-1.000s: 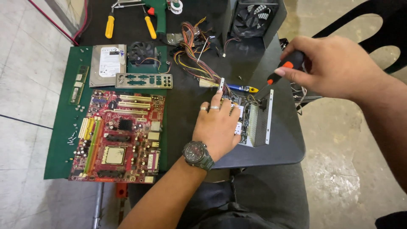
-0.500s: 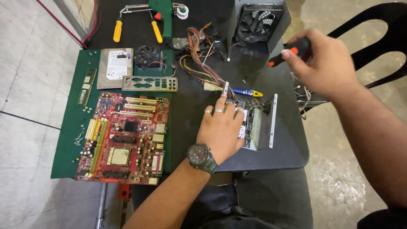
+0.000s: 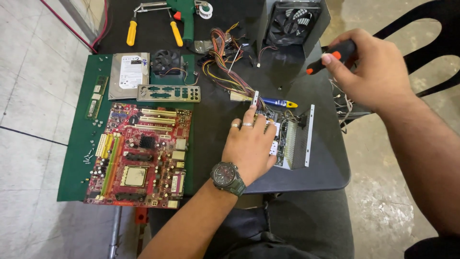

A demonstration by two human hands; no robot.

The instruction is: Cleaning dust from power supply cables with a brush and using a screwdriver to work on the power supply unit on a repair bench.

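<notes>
PSU board (image 3: pixel 287 139) lay out of its case near the table's front edge, pinned flat by the open left hand (image 3: pixel 249 146); right hand (image 3: pixel 371 72) gripped a screwdriver (image 3: pixel 330 55) aloft. Disassembly looked approx. midway; board w/ heatsinks not yet stripped.

screwdriver (image 3: pixel 331 57) tip hidden in grip

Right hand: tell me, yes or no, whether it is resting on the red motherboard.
No: the right hand is raised over the table's right edge gripping a black and orange screwdriver, well apart from the red motherboard.
</notes>
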